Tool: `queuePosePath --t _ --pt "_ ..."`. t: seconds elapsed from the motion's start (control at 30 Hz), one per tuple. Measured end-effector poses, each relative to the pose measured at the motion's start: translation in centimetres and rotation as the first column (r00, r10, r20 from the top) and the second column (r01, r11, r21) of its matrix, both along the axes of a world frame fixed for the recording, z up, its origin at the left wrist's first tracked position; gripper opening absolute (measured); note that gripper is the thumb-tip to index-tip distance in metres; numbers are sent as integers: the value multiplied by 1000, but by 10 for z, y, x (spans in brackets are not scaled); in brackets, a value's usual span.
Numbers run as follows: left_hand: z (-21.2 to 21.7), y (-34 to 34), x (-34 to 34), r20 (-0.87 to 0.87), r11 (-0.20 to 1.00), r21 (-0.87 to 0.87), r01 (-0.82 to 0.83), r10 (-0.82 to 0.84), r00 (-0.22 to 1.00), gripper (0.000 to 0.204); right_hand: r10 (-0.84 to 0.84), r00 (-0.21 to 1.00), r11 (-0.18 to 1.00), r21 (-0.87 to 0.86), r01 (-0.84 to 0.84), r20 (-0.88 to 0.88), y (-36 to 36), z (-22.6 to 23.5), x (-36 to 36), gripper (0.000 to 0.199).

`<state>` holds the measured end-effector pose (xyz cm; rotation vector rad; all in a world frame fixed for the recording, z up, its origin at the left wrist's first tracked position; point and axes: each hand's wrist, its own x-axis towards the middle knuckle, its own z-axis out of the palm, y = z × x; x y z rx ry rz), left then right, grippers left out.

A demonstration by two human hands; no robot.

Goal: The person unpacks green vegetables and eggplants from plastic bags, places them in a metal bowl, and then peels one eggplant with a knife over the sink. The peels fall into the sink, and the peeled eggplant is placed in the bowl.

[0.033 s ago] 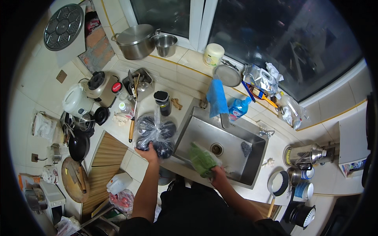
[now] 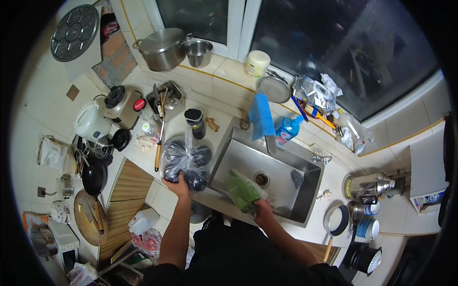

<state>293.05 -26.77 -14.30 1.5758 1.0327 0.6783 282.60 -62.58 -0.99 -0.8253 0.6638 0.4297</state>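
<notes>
Holding a clear plastic bag of dark eggplants (image 2: 186, 162) at its lower edge, the left hand (image 2: 179, 186) has its grip closed on the bag, which rests on the tiled bench (image 2: 224, 76) just left of the steel sink (image 2: 286, 162). The right hand (image 2: 262, 209) has its grip closed on a clear bag of green vegetables (image 2: 243, 190), held over the near left part of the sink basin, close to the front rim.

A wooden-handled utensil (image 2: 158, 152) lies on the bench touching the eggplant bag's left side, and a dark lidded cup (image 2: 195, 123) stands just behind the bag. A blue cloth (image 2: 261, 117) hangs over the sink's back edge beside a blue bottle of detergent (image 2: 287, 129). Inside the basin, a dark scouring pad (image 2: 297, 178) lies to the right of the drain.

Farther back by the window stand a large steel stockpot (image 2: 162, 47) and a small steel pot (image 2: 199, 51), well apart from both hands. A white kettle (image 2: 90, 124) sits at the left end of the bench.
</notes>
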Motion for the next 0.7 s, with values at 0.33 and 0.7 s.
queuePosePath --t 0.33,0.7 --pt "92 -31 -57 120 841 -495 217 -181 976 87 134 829 968 -250 7 543 6 43 1 64" --pt "77 -46 -65 145 889 -113 443 -427 893 79 562 666 661 -750 -6 490 25 76 3 68"
